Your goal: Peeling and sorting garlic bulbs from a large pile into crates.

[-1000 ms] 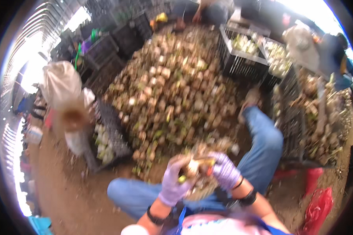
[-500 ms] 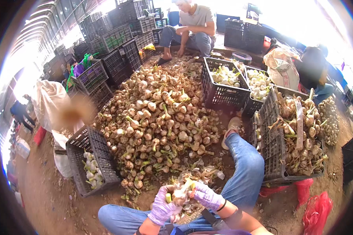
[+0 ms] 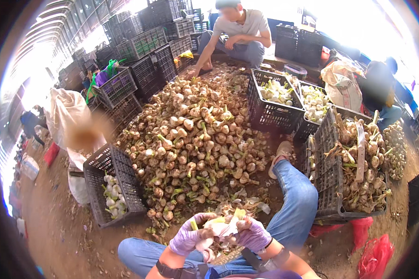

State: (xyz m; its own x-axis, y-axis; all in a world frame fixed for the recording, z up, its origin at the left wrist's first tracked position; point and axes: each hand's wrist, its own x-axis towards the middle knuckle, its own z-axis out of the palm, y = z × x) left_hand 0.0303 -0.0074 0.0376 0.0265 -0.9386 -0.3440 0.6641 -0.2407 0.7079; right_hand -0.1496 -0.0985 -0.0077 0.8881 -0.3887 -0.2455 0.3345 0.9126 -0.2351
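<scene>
Here, garlic (image 3: 224, 227) sits between the gloved hands (image 3: 185, 239) (image 3: 255, 235), both clamped on it

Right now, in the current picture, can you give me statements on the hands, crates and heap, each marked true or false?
1. The left hand and right hand both hold garlic. True.
2. Both hands are ungloved. False: they wear purple gloves.
3. The large heap fills a crate. False: it lies on the ground.
4. A person is beyond the heap. True.
5. The black crate left of the heap is empty. False: pale bulbs lie inside.
</scene>
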